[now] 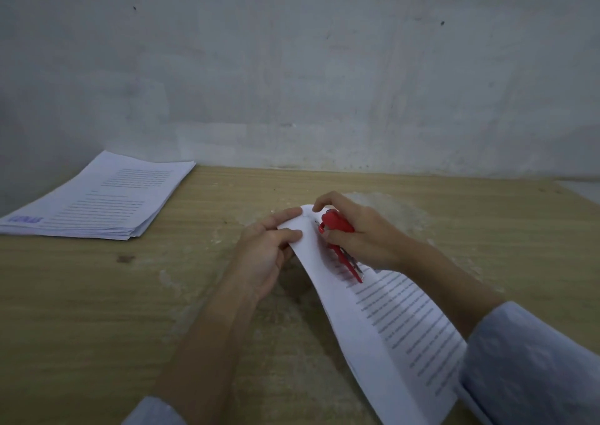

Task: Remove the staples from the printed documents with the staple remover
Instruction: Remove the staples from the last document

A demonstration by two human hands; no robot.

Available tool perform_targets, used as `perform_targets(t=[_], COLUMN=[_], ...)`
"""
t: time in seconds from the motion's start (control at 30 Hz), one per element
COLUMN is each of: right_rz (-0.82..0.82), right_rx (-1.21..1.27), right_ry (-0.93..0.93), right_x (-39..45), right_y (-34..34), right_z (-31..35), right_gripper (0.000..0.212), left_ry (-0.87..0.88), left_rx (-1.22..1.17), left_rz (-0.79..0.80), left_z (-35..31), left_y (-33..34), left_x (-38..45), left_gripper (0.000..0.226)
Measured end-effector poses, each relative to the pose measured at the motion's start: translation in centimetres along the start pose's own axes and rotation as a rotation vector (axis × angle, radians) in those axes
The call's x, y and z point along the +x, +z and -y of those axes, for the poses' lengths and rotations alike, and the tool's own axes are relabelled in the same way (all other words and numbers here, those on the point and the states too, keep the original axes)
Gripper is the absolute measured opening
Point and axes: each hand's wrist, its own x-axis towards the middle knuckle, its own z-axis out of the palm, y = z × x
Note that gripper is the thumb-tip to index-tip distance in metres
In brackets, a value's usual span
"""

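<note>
A printed document (pixel 399 324) is lifted off the wooden table (pixel 97 294), running from the lower right up to its far corner at the centre. My left hand (pixel 269 249) pinches that far corner between thumb and fingers. My right hand (pixel 360 233) grips a red staple remover (pixel 337 226) with its head against the paper near the same corner. My right index finger touches the corner's edge. The remover's thin red tail lies across the printed text. The staple itself is too small to make out.
A stack of printed sheets (pixel 100 200) lies flat at the table's far left, against the grey wall (pixel 292 67). The table's right edge (pixel 581 197) shows at the far right. Pale worn patches mark the tabletop around my hands.
</note>
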Motion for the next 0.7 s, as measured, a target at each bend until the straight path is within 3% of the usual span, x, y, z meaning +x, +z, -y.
perform_targets(t=[0.23,0.7], right_rz=[-0.030,-0.047], right_rx=[-0.141,-0.178], right_ry=[-0.067,-0.109], right_x=[0.50,0.35], right_y=[0.38,0.57], right_z=[-0.45,-0.61], right_gripper=[0.018,0.012], left_ry=[0.037,0.047], left_rx=[0.053,0.058], left_rz=[0.021,0.020], left_z=[0.41,0.62], left_y=[0.42,0.21], left_x=[-0.46,-0.35], left_gripper=[0.034,0.033])
